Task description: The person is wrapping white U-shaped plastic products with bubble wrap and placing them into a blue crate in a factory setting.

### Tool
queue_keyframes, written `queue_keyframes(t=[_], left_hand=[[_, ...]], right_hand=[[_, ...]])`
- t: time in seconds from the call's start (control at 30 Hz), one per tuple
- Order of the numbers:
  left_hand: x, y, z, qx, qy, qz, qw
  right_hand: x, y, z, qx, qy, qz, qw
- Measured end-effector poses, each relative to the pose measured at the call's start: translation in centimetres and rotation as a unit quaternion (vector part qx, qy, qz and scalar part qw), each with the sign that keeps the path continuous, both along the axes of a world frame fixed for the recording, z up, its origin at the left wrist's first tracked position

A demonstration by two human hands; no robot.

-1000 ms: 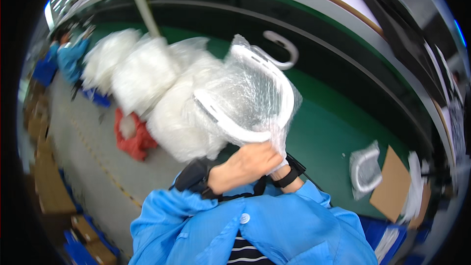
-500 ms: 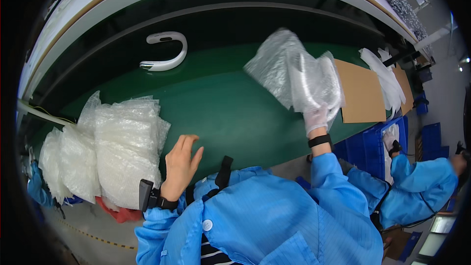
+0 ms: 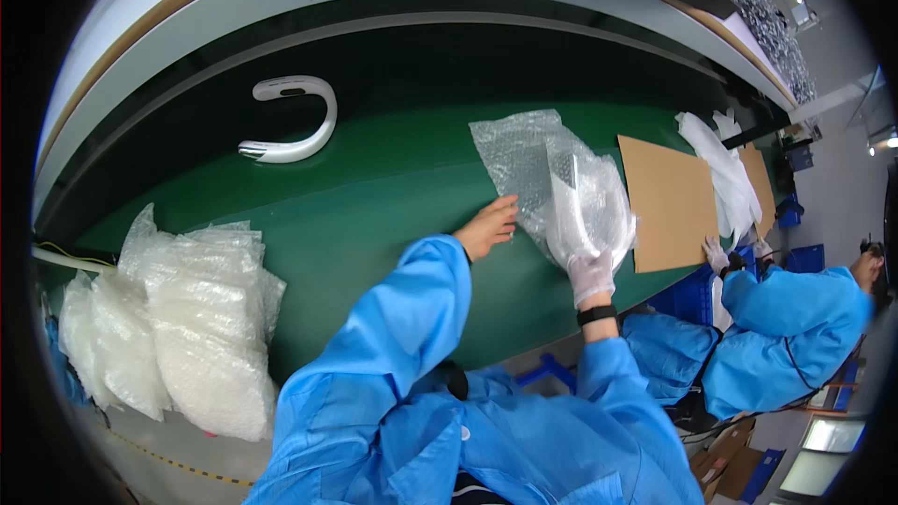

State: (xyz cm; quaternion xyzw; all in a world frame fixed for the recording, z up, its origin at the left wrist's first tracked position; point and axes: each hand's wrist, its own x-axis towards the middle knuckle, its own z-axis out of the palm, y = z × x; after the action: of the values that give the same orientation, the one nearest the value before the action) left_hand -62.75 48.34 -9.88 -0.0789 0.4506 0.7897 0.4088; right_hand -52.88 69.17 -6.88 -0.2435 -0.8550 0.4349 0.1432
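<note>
My right hand [image 3: 591, 276], in a thin white glove, is closed on the lower end of a bubble wrap bag [image 3: 519, 159]. Through the clear film shows a white curved device [image 3: 569, 201], which lies in the bag. The bag's upper left part spreads loosely over the green table [image 3: 393, 224]. My left hand [image 3: 488, 226] is bare, its fingers stretched out along the left edge of the bag. Whether its fingertips touch the film, I cannot tell. Farther back on the left lies a white U-shaped device [image 3: 323, 136], away from both hands.
A thick pile of bubble wrap bags [image 3: 201, 318] rests at the table's left end. To the right lie a brown cardboard sheet [image 3: 669, 201] and limp white wraps [image 3: 720, 168]. Beyond, a co-worker in a blue sleeve [image 3: 776, 309] has gloved hands near a blue bin [image 3: 687, 295].
My left hand has moved right, from beside the pile to the bag's edge. The bag in my right hand has come down and lies flatter on the table. The co-worker's hands have shifted toward the cardboard.
</note>
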Motion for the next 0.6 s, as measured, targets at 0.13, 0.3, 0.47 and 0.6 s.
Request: queue_keyframes(t=[0.13,0.3,0.47,0.6], left_hand=[[-0.5,2.4,-0.7,-0.038,0.033,0.143,0.988],[2.1,-6.5,4.4,-0.023,0.157,0.188,0.969],[7.5,-15.4,7.1,-0.082,0.151,0.295,0.94],[14.4,-23.4,5.8,-0.344,0.106,0.292,0.886]], right_hand=[[-1.5,0.5,0.1,-0.066,-0.076,-0.021,0.995],[-4.4,0.0,-0.5,-0.046,-0.066,-0.048,0.996],[-3.0,9.1,-5.9,-0.201,0.111,0.208,0.951],[-2.0,3.4,3.8,-0.556,-0.314,0.135,0.757]])
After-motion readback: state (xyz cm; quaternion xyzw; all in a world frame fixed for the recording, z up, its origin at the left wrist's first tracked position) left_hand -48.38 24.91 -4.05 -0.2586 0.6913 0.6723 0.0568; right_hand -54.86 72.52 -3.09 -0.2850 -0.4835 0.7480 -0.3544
